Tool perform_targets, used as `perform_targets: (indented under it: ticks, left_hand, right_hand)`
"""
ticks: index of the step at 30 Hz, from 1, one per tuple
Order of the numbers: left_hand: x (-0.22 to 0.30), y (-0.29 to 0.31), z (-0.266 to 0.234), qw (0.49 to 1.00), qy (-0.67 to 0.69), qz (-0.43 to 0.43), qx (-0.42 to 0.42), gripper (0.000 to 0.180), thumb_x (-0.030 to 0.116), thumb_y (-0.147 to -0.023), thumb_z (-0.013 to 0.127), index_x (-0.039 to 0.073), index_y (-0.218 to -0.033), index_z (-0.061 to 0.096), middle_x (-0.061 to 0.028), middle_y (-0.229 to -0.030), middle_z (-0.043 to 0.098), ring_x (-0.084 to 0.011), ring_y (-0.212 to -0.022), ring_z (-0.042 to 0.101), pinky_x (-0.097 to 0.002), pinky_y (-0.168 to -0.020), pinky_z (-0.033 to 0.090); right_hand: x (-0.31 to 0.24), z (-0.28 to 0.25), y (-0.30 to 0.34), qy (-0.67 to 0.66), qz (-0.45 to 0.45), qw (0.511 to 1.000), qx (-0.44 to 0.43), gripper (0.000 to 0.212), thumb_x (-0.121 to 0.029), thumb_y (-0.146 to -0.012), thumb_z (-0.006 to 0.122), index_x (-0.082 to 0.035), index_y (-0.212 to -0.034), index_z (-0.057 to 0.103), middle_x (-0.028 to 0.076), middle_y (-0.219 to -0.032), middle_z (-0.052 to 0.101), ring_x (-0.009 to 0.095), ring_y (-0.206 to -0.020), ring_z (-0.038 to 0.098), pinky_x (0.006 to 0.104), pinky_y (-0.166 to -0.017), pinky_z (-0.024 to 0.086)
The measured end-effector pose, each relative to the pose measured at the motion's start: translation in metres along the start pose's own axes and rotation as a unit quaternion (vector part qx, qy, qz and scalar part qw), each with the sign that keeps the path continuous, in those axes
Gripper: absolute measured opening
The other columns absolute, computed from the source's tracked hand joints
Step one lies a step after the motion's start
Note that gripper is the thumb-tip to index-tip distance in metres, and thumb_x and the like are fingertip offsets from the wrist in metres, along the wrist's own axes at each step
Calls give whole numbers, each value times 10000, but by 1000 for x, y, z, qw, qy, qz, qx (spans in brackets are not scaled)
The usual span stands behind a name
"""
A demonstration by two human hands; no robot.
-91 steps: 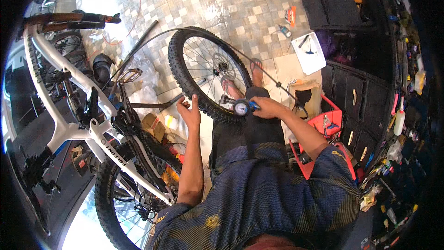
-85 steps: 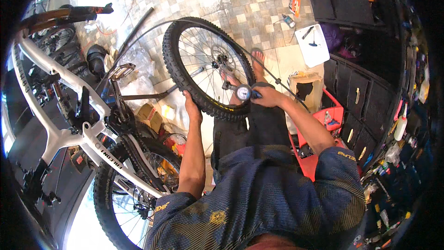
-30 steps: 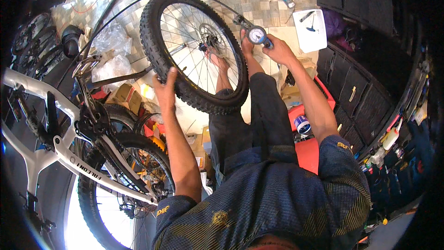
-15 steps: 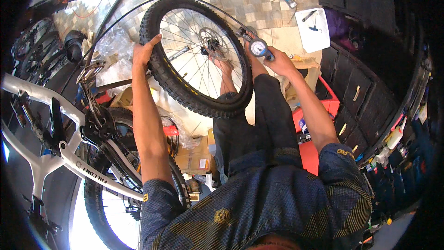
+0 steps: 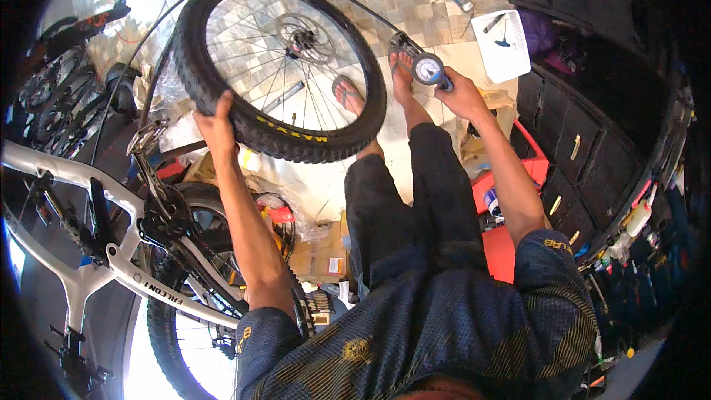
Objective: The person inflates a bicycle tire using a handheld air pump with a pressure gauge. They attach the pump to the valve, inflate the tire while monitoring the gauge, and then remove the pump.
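Note:
My left hand (image 5: 216,127) grips the near left side of a bicycle wheel's knobbly black tyre (image 5: 194,81), thumb on top. The wheel is held up and tilted, with its spokes, hub and brake disc (image 5: 305,38) showing. A valve stem (image 5: 294,119) stands on the near part of the rim. To the right of the wheel, my right hand (image 5: 463,96) is closed round the blue handle of a tyre inflator with a round dial gauge (image 5: 428,70). From the inflator a thin black hose (image 5: 335,0) arcs over the wheel's far side toward the left. The inflator is apart from the valve.
A white bicycle frame (image 5: 122,200) stands close at my left, with another wheel below it. A white tray (image 5: 501,48) with tools lies at the far right, near a red toolbox (image 5: 522,170). Dark cabinets (image 5: 570,133) line the right. A cardboard box (image 5: 315,258) sits by my legs.
The wheel has moved left and farther away, carried by my left hand, and has turned a little. My right hand and the inflator have shifted slightly right, so my feet now show.

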State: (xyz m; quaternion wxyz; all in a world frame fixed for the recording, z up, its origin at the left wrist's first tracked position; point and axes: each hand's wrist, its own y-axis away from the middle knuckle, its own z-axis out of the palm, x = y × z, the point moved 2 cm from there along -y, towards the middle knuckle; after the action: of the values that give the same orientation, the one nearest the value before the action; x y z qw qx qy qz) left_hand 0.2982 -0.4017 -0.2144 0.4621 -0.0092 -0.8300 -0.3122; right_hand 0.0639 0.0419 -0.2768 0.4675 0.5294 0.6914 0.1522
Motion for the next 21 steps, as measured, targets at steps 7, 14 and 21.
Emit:
perform_targets:
  ticks: [7, 14, 21]
  left_hand:
    - [-166, 42, 7, 969, 230, -69, 60, 839, 68, -849, 788, 85, -1536, 306, -112, -1361, 536, -275, -1140, 583, -425, -985, 504]
    - [-258, 74, 24, 890, 378, -237, 99, 418, 113, -902, 677, 69, -1290, 527, -96, -1159, 635, -273, -1053, 642, -446, -944, 556]
    - [-340, 103, 69, 782, 508, -343, 115, 332, 220, -867, 627, 43, -1146, 596, -86, -1181, 673, -266, -1074, 666, -420, -977, 545]
  right_hand:
    - [-53, -11, 1, 5, -107, 994, -15, 505, -203, -809, 747, -86, -1289, 641, 247, -1116, 703, 435, -1030, 669, 459, -866, 543]
    - [-52, 25, 3, 62, -159, 978, -117, 573, -124, -763, 708, -103, -1318, 566, 198, -1209, 664, 424, -1072, 652, 498, -891, 534]
    - [-72, 41, 3, 234, -106, 937, -238, 628, -161, -785, 708, -107, -1381, 521, 168, -1177, 632, 410, -1016, 670, 515, -872, 537]
